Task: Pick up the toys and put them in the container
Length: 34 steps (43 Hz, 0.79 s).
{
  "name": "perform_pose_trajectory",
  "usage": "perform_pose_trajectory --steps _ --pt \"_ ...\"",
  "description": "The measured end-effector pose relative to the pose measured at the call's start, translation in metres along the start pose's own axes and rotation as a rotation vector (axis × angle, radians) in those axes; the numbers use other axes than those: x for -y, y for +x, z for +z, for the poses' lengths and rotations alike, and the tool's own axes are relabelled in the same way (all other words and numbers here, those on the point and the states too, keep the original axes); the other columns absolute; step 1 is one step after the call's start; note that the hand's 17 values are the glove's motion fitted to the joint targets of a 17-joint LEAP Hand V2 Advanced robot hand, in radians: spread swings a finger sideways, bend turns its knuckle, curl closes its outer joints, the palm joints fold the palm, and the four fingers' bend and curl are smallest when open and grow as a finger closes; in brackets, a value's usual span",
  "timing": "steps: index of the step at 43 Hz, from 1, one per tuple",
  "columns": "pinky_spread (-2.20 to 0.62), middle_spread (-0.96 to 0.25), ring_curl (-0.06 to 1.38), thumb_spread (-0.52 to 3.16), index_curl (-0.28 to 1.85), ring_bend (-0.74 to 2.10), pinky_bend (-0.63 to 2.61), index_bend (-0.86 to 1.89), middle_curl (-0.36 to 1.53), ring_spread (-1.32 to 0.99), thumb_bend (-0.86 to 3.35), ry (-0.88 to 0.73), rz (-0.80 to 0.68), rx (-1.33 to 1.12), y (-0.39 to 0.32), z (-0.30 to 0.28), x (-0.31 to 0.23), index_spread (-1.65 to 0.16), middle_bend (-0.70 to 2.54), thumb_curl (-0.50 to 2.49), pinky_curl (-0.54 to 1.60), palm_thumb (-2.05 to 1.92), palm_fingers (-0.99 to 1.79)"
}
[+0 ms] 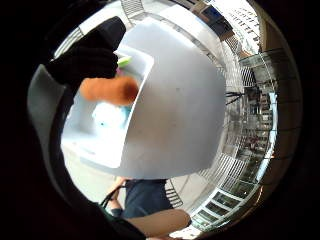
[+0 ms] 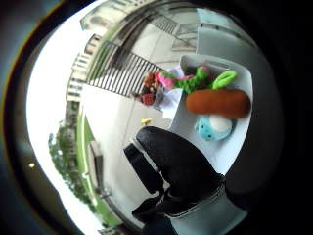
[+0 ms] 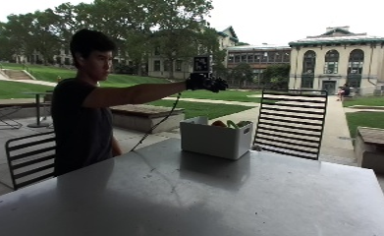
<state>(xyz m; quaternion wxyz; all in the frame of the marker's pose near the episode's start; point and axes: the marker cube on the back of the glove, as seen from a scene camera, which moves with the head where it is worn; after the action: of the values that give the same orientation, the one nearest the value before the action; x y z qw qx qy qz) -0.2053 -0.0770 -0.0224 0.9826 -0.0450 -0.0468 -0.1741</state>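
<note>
White container w/ toys on table | gloved hand above, fingers relaxed, empty

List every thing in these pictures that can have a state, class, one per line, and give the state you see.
Right hand: raised above the container, fingers relaxed, holding nothing.
Container: upright on the table, open at the top, toys inside.
Orange toy: lying in the container.
Blue and white toy: in the container beside the orange toy.
Green toy: in the container.
Table: bears only the container.
</note>
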Motion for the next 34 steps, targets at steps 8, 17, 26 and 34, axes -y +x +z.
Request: perform_pose_trajectory --steps 8,17,26,34 --pt "-0.02 -0.02 0.23 1.14 0.19 0.59 1.12 0.13 0.52 -0.04 -0.08 0.057 0.127 -0.091 0.029 -0.013 -0.013 -0.29 0.21 0.33 0.30 -0.11 -0.15" --pt "-0.05 -0.04 0.21 1.14 0.22 0.52 0.95 0.15 0.51 -0.14 -0.08 0.084 0.184 -0.094 0.066 -0.022 -0.052 -0.30 0.22 0.27 0.27 -0.10 -0.09" --pt "-0.09 -0.06 0.21 1.14 0.25 0.48 0.83 0.16 0.49 -0.21 -0.07 0.069 0.347 -0.155 0.138 -0.019 -0.085 -0.30 0.20 0.23 0.25 -0.10 -0.06" --pt "-0.10 -0.07 0.21 1.14 0.27 0.44 0.77 0.17 0.48 -0.24 -0.07 0.059 0.401 -0.186 0.217 -0.017 -0.134 -0.31 0.19 0.21 0.25 -0.10 -0.05"
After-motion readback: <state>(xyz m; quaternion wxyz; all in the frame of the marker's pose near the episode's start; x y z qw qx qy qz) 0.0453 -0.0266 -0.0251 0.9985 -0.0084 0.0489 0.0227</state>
